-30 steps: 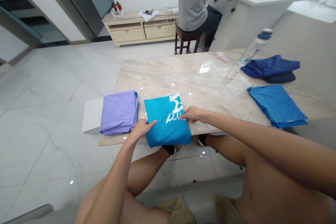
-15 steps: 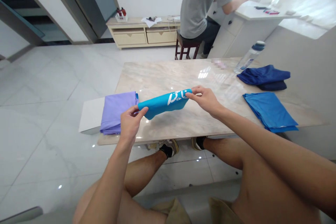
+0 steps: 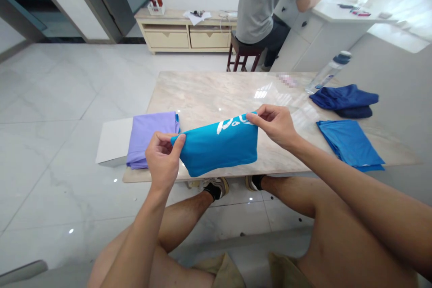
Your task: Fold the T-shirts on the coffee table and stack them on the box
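Observation:
A bright blue piece of cloth (image 3: 219, 148) with white lettering along its upper edge is stretched between my hands above the table. My left hand (image 3: 164, 155) pinches its upper left corner between thumb and fingers. At the upper right corner, my right hand (image 3: 272, 123) grips it the same way. The cloth hangs down as a flat panel and looks folded. Close to my left hand lies a folded purple cloth (image 3: 151, 137), partly over a white box (image 3: 114, 139). To the right of my right hand rests a folded blue cloth (image 3: 351, 144).
The marble-patterned table (image 3: 202, 90) stands before my legs. A dark blue cloth (image 3: 344, 99) and a clear bottle (image 3: 329, 72) are at its right end. Beyond it, a person in a grey shirt (image 3: 263, 9) sits on a stool (image 3: 246, 51) near a low cabinet (image 3: 168, 38).
The blue cloth has tilted and dropped open, so more of its front panel shows. My hands have spread slightly apart, the right one moving right. The view has shifted slightly.

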Available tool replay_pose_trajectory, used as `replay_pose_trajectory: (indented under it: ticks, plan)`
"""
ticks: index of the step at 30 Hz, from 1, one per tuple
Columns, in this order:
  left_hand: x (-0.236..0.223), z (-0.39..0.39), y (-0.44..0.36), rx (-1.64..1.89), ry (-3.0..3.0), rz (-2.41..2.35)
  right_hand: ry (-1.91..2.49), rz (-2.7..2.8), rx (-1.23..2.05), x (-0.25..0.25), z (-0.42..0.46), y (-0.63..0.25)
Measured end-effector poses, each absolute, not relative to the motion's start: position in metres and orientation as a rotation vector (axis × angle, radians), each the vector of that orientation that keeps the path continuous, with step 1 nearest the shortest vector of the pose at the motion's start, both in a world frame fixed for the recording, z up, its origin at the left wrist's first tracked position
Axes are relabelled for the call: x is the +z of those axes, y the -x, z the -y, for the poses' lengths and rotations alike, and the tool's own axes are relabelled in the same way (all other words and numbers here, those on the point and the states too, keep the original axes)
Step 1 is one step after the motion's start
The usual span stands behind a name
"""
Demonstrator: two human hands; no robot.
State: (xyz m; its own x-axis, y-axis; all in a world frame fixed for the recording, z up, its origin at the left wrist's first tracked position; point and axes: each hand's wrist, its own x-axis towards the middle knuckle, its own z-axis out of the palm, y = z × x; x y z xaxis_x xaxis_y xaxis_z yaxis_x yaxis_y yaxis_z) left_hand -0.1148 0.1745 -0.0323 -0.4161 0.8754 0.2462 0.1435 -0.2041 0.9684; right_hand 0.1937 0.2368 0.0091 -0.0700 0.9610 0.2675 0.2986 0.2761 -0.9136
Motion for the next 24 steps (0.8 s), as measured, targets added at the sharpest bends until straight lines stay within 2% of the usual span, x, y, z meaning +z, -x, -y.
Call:
replay_pose_trajectory:
  ticks: [5,8,13,18,21,24]
  plan:
    - [-0.052,-0.18,0.117,1.503,-1.159,-1.565,1.343,1.55,0.97,-0.012,-0.247,-0.199]
    - [-0.074,-0.194,0.121,1.239,-1.172,-1.701,1.577,1.583,0.976,-0.035,-0.264,-0.213]
    - [-0.088,-0.192,0.12,0.76,-1.602,-1.916,1.95,1.942,0.681,-0.056,-0.278,-0.238]
    - [-0.091,-0.178,0.116,0.243,-1.712,-2.037,2.104,2.176,0.796,-0.064,-0.268,-0.233]
    - [-0.105,-0.182,0.114,0.179,-1.658,-1.935,2.157,2.157,0.917,-0.078,-0.263,-0.224]
    - [-0.12,-0.186,0.106,0.392,-1.454,-1.818,2.145,1.981,1.183,-0.094,-0.261,-0.219]
